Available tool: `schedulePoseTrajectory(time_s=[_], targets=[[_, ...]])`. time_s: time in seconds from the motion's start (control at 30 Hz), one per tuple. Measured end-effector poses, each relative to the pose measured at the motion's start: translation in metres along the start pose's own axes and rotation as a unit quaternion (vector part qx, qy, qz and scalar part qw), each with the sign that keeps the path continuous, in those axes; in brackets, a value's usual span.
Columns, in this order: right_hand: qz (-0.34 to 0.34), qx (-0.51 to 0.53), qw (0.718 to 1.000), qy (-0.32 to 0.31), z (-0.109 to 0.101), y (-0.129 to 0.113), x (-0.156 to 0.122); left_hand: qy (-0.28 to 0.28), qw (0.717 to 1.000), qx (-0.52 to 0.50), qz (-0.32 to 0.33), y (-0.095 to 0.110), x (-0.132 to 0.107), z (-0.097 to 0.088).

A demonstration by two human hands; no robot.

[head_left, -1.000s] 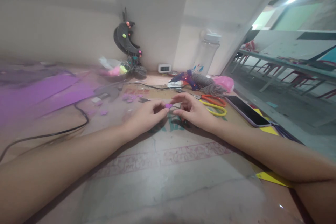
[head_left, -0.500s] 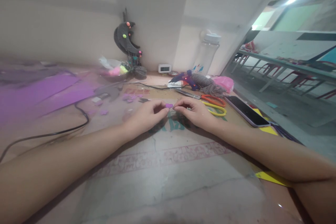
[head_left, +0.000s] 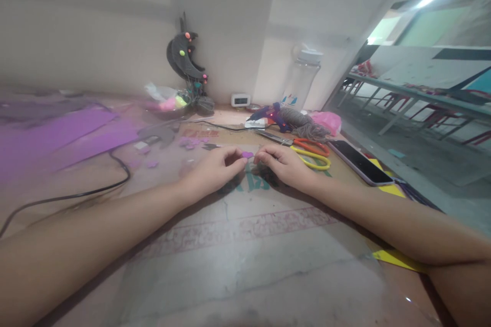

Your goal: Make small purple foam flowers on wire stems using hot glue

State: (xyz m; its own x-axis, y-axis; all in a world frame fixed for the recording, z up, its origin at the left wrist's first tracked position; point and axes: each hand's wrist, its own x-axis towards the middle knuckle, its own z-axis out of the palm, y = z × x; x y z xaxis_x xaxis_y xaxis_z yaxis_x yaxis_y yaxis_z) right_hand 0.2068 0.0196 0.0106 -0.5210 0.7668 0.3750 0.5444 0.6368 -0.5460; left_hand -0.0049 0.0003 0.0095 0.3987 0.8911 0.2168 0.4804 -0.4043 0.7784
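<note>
Between the thumb and index finger of my left hand (head_left: 219, 167) is a small purple heart-shaped cutout (head_left: 247, 155), its point hidden by the fingertips. My right hand (head_left: 282, 163) is closed just to the right of it, fingers curled and thumb pressed in. Whatever its fingertips hold, if anything, is too small to make out. Scissors with orange handles (head_left: 312, 146) and scissors with yellow handles (head_left: 312, 157) lie just beyond my right hand. Several small purple cutouts (head_left: 192, 142) are scattered beyond my left hand.
A blue glue gun (head_left: 270, 114) lies by grey yarn (head_left: 301, 122) at the back. Behind stand a clear bottle (head_left: 301, 82) and a small white digital clock (head_left: 240, 100). A phone (head_left: 362, 163) rests on the right, purple sheets (head_left: 65, 135) on the left. A black cable (head_left: 72, 195) crosses the left side.
The fingertips of my right hand have drawn slightly away from the purple heart and curled in more. My left hand holds the heart in the same place.
</note>
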Motion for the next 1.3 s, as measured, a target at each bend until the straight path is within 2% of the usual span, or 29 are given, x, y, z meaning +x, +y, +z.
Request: schedulePoseTrajectory(time_s=[0.1,0.23,0.3,0.33,0.43,0.5,0.7,0.87,1.07,1.3], targets=[[0.001,-0.002,1.000,0.003,0.002,0.001,0.000,-0.004,1.000,-0.004,0.003,-0.002,0.000,0.000],[0.001,0.039,0.994,0.104,0.003,0.003,-0.001,-0.004,0.999,-0.044,-0.004,-0.006,0.001,0.002],[0.016,0.042,0.991,0.129,0.003,0.001,-0.002,-0.001,0.997,-0.071,-0.017,-0.007,0.002,0.002],[0.023,0.034,0.992,0.118,0.003,0.000,-0.002,-0.001,0.996,-0.081,-0.024,-0.008,0.002,0.002],[0.023,0.014,0.999,0.032,0.003,-0.006,-0.003,0.005,0.996,-0.086,-0.032,-0.007,0.003,0.001],[0.029,0.024,0.999,0.005,0.004,-0.009,-0.002,0.015,0.997,-0.076,-0.028,-0.007,0.003,0.000],[0.094,0.107,0.990,-0.003,0.005,-0.018,0.000,0.014,0.999,-0.044,-0.014,-0.010,0.002,0.002],[0.118,0.138,0.983,0.013,0.006,-0.021,-0.003,0.019,1.000,-0.013,0.001,-0.006,0.000,0.002],[0.108,0.142,0.983,0.037,0.005,-0.019,-0.002,-0.001,1.000,0.014,0.026,0.003,-0.002,0.002],[0.096,0.134,0.985,0.042,0.007,-0.014,-0.001,0.003,1.000,-0.015,0.003,0.002,-0.001,0.001]])
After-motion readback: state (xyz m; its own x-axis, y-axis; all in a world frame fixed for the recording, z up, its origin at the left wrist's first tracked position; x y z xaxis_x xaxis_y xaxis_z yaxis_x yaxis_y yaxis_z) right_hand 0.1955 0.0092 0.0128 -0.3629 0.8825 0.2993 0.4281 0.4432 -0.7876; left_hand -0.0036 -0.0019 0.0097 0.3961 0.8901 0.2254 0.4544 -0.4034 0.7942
